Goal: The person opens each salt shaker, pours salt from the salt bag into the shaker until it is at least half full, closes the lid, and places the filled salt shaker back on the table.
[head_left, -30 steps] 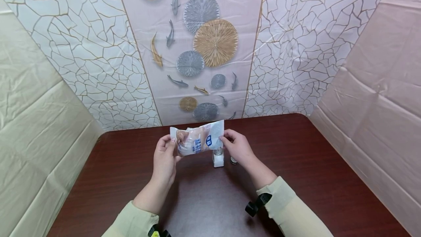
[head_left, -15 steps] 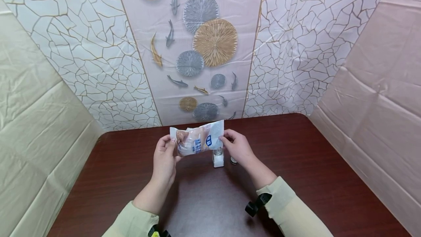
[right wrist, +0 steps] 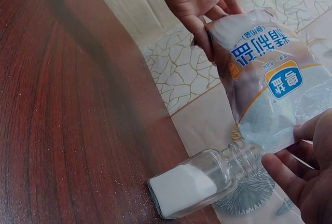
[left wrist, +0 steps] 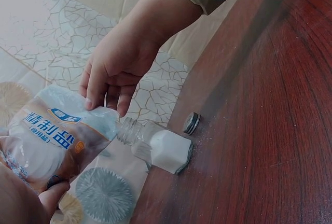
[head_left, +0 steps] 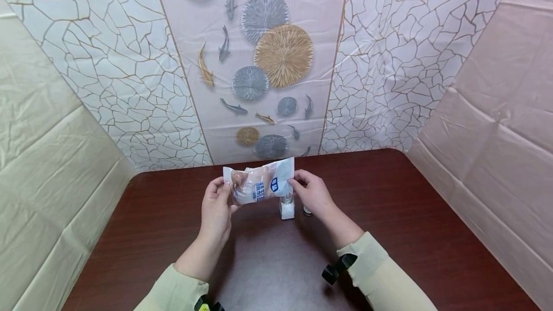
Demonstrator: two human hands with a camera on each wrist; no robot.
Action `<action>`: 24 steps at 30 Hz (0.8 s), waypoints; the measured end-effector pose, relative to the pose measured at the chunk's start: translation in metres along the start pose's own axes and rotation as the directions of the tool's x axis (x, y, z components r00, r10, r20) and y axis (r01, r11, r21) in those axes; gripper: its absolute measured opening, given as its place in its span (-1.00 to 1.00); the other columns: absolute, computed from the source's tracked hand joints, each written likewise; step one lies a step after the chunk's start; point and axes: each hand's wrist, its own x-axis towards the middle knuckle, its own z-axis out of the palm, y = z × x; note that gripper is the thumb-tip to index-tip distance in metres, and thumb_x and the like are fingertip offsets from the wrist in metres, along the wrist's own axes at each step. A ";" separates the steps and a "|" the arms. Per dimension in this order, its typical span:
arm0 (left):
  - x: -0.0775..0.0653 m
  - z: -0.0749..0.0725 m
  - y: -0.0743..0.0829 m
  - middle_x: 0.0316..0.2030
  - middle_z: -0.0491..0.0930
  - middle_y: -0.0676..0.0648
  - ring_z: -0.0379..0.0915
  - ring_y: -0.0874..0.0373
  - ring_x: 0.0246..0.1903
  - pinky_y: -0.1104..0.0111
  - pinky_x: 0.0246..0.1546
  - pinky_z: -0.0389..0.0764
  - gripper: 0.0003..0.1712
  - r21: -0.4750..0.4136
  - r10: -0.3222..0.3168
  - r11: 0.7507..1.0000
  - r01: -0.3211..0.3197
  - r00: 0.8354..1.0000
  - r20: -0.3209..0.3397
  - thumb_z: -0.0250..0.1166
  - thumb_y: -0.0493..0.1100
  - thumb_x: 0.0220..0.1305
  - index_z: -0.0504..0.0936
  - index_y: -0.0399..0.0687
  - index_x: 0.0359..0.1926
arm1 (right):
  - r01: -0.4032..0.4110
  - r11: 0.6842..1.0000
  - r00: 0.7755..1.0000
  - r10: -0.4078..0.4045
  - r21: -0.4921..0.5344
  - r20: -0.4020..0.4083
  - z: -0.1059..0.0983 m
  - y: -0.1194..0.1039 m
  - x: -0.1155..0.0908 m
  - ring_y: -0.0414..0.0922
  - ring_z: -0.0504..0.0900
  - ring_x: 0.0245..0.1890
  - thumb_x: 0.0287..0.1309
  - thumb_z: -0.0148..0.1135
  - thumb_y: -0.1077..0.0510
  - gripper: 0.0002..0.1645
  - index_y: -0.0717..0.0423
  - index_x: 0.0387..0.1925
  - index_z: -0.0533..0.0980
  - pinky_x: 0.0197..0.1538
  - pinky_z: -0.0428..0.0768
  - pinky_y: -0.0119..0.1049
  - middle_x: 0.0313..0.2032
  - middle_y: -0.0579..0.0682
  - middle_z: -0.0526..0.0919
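A white and tan plastic bag of salt [head_left: 259, 185] is held tilted above the table, its lower corner right at the mouth of a small glass jar [right wrist: 205, 180]. My left hand [head_left: 217, 211] grips the bag's left end, thumb on the front. With thumb and fingers, my right hand [head_left: 314, 196] pinches the bag's right edge beside the jar's neck. White salt [right wrist: 181, 189] fills more than half of the jar, which stands upright on the table. In the head view the bag covers the jar's mouth.
A round metal screw lid [left wrist: 191, 123] lies on the dark red wooden table [head_left: 259, 263] to the right of the jar. Fine white grains are scattered around the jar's base. A patterned cloth [head_left: 276, 109] hangs behind the table, with plain cloth at both sides.
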 end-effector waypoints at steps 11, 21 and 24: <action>-0.001 0.000 0.001 -0.06 0.59 -0.04 0.51 0.12 -0.13 0.28 -0.29 0.60 -0.83 -0.005 -0.001 1.000 0.001 1.000 0.000 0.01 -0.20 0.54 0.40 -0.05 0.07 | -0.003 1.000 1.000 0.003 0.006 0.004 0.000 0.001 0.000 0.14 0.68 -0.25 0.34 0.23 0.22 -0.85 0.16 -0.10 0.61 -0.27 0.67 -0.25 -0.22 0.08 0.68; -0.001 0.000 0.000 -0.06 0.58 -0.05 0.51 0.11 -0.13 0.27 -0.29 0.60 -0.82 0.005 -0.005 1.000 0.005 1.000 0.001 0.01 -0.19 0.54 0.40 -0.07 0.08 | -0.015 1.000 1.000 0.015 0.003 0.005 0.000 0.000 -0.002 0.11 0.68 -0.25 0.35 0.21 0.22 -0.85 0.14 -0.09 0.61 -0.27 0.67 -0.24 -0.22 0.08 0.68; -0.001 -0.001 0.000 -0.06 0.58 -0.05 0.51 0.11 -0.13 0.27 -0.28 0.61 -0.81 -0.001 -0.004 1.000 0.004 1.000 0.005 0.01 -0.19 0.54 0.39 -0.07 0.08 | -0.014 1.000 1.000 0.014 0.002 0.007 0.000 -0.001 -0.002 0.13 0.68 -0.25 0.35 0.21 0.22 -0.84 0.15 -0.09 0.60 -0.27 0.67 -0.25 -0.21 0.08 0.67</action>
